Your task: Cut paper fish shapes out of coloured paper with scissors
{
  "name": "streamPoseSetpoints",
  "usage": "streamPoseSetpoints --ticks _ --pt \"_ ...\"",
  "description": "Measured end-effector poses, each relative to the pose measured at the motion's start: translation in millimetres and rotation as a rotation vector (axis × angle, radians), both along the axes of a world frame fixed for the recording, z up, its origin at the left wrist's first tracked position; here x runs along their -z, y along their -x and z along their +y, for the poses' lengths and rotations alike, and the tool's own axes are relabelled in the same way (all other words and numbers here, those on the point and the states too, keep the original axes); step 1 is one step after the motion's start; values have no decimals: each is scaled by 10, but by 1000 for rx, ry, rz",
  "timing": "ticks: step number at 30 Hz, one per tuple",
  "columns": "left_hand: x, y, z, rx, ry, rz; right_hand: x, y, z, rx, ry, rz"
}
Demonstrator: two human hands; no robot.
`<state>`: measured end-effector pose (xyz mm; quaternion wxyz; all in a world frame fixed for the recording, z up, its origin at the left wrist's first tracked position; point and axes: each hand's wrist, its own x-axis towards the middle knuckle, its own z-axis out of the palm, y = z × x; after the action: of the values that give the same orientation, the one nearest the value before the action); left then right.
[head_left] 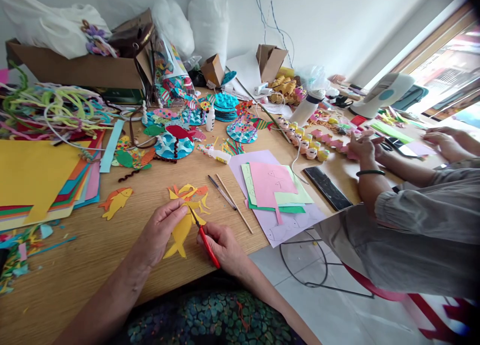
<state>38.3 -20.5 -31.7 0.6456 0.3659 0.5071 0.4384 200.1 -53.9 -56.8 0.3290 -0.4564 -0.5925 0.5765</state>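
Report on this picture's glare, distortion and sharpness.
Head view: daylight washes out the bright opening at upper right; head view: its brown wooden frame slants, probably from lens and camera tilt; head view: red-handled metal scissors show distinctly, while a co-worker's loose grey fabric clothing looks softer.

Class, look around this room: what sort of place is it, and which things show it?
Probably a craft workroom: scissors in the right hand, a stack of coloured paper, and a cut-out yellow fish on the table.
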Motion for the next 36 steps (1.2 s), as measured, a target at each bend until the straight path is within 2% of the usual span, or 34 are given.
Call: streamPoseSetpoints --ticks 13,36 --pt "10 5 0 78 -68 98 -6 1 3 -4 21 4" --pt "-30 43 -12 171 -91 131 11 -10 -13 4 -1 22"
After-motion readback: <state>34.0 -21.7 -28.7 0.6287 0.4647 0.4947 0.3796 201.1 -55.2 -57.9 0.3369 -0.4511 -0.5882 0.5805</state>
